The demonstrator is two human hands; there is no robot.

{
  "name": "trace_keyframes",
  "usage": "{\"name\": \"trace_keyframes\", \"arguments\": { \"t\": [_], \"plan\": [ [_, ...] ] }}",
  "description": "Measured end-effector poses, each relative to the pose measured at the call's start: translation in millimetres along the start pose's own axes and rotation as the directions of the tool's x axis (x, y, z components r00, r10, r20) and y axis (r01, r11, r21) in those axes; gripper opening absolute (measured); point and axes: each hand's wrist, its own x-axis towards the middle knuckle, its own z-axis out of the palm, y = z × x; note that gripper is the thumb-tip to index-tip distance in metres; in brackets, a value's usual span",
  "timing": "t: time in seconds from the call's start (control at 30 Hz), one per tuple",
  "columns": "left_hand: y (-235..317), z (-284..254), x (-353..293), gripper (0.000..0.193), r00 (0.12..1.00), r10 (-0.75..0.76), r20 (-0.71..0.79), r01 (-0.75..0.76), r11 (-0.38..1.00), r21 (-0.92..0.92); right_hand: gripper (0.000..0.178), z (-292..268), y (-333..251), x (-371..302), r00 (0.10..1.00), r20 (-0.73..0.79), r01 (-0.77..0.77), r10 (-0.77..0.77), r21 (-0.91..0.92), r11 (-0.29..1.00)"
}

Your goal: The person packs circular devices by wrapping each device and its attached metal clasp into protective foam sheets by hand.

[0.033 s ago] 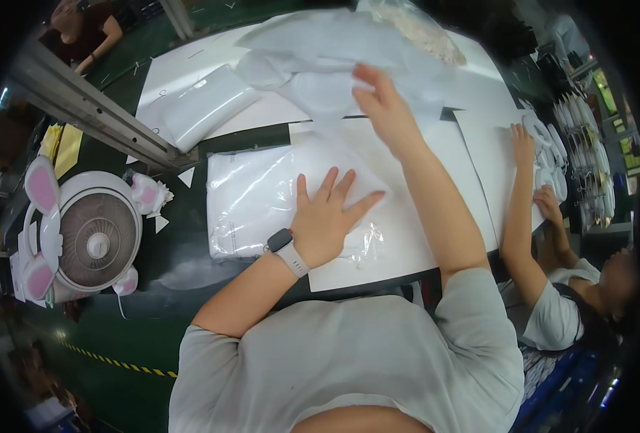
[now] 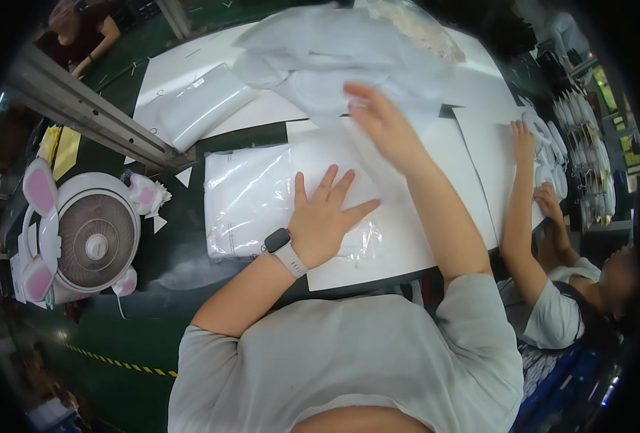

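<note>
My left hand (image 2: 321, 222), with a watch (image 2: 278, 241) on its wrist, lies flat with spread fingers. It presses on a clear plastic bag holding a folded white item (image 2: 247, 195). Farther off and to the right, my right hand (image 2: 386, 128) is raised over the white board (image 2: 421, 209). Its fingers are apart and slightly smeared, and I make out nothing between them. Below it, a thin translucent film (image 2: 369, 155) spreads from the bag over the board. A heap of translucent plastic bags (image 2: 334, 43) lies just beyond my right hand.
A white rabbit-eared fan (image 2: 92, 234) stands at left, beside a metal post (image 2: 96, 105). A rolled clear plastic sheet (image 2: 208, 108) lies at the back left. At right, a co-worker's hands (image 2: 523, 137) rest by white pieces (image 2: 547, 155). Hanging items (image 2: 583, 159) line the far right.
My right hand has shifted slightly nearer and to the left. My left hand stays flat on the bag.
</note>
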Motion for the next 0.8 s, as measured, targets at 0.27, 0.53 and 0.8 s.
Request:
{"name": "trace_keyframes", "arguments": {
  "t": [0.27, 0.53, 0.8],
  "plan": [
    [-2, -38, -9, 0.049, 0.958, 0.157, 0.238, -0.159, 0.987, -0.009, 0.055, -12, 7, -107, 0.962, -0.063, -0.269, 0.265, -0.364, 0.892],
    [-20, -82, -8, 0.056, 0.865, 0.137, 0.483, 0.086, 0.908, -0.411, 0.019, -4, 27, -123, 0.909, 0.012, -0.402, 0.416, -0.232, 0.886],
    [5, -41, -17, 0.072, 0.996, 0.033, 0.079, -0.036, 0.999, 0.035, 0.024, 21, 14, -119, 0.933, -0.276, -0.214, 0.229, 0.086, 0.973]
  ]
}}
